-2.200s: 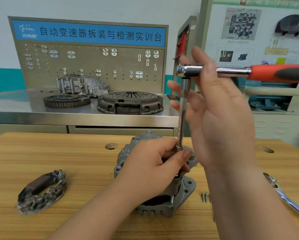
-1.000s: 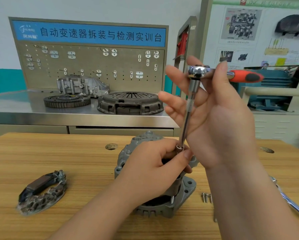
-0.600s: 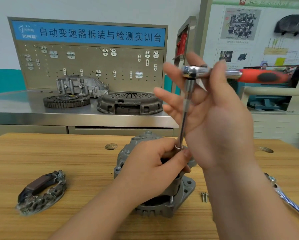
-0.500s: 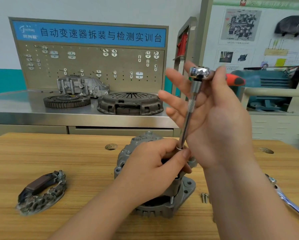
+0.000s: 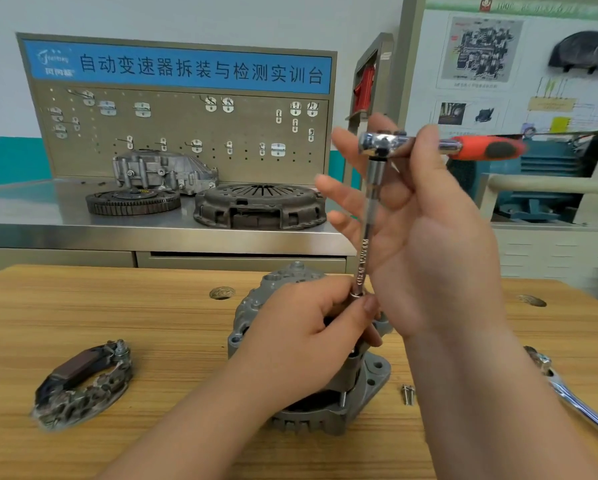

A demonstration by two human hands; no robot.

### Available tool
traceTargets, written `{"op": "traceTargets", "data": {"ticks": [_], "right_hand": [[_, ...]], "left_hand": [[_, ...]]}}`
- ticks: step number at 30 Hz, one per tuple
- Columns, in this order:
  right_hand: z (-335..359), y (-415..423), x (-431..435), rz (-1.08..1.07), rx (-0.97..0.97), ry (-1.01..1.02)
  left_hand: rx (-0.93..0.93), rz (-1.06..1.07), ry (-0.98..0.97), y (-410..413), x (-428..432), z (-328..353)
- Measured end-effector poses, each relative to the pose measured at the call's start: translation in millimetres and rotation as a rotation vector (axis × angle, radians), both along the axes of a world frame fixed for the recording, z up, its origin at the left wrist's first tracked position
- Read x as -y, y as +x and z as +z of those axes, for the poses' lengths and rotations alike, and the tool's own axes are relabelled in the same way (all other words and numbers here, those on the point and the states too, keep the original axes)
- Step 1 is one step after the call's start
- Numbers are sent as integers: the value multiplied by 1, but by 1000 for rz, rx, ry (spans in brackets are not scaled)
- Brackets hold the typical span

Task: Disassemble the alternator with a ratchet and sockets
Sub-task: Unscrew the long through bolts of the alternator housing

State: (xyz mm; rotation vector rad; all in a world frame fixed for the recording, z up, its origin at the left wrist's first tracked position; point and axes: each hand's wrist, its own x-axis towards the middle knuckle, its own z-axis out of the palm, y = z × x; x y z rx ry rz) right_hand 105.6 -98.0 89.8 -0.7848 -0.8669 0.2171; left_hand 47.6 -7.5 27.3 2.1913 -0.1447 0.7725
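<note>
The grey alternator [image 5: 328, 415] stands on the wooden table [image 5: 83, 313] at centre. My left hand [image 5: 301, 341] rests on top of it and pinches the lower end of a long chrome extension bar [image 5: 366, 237], which rises almost upright from the alternator. Its socket end is hidden under my fingers. A ratchet [image 5: 382, 142] with a red and black handle [image 5: 487, 148] sits on the bar's top, handle pointing right. My right hand [image 5: 422, 230] is raised beside the bar, thumb over the ratchet's neck, fingers spread behind it.
A removed rectifier part [image 5: 83, 386] lies at left on the table. Two small screws [image 5: 407, 393] and a second chrome wrench [image 5: 577, 403] lie at right. Behind, a steel bench carries a clutch cover [image 5: 259, 206], a ring gear [image 5: 133, 200] and a housing [image 5: 162, 171].
The ratchet handle has swung back and forth on the bar and now points further right than half a second ago. My left hand and the alternator have stayed put.
</note>
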Motion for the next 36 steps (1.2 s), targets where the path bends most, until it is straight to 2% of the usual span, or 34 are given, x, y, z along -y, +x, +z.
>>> {"op": "traceTargets", "data": {"ticks": [3, 5, 13, 19, 25, 28, 32, 34, 36], "right_hand": [[-1, -1, -2, -166, 116, 52], [-1, -2, -1, -196, 170, 79], [2, 0, 3, 92, -26, -6], [0, -4, 0, -128, 128, 83], [1, -4, 3, 86, 22, 72], [1, -2, 3, 21, 46, 51], [0, 0, 1, -186, 228, 52], [2, 3, 1, -188, 267, 60], [4, 6, 1, -92, 239, 42]], "left_hand": [[-2, 17, -30, 1, -1, -1], [-9, 31, -31, 3, -1, -2], [-27, 0, -65, 0, 2, 1], [18, 4, -52, 2, 0, -1], [38, -52, -46, -1, 3, 2], [17, -41, -15, -1, 1, 2], [-27, -19, -68, -1, -1, 1], [-45, -12, -83, 0, 0, 1], [-45, -14, -99, -1, 0, 0]]}}
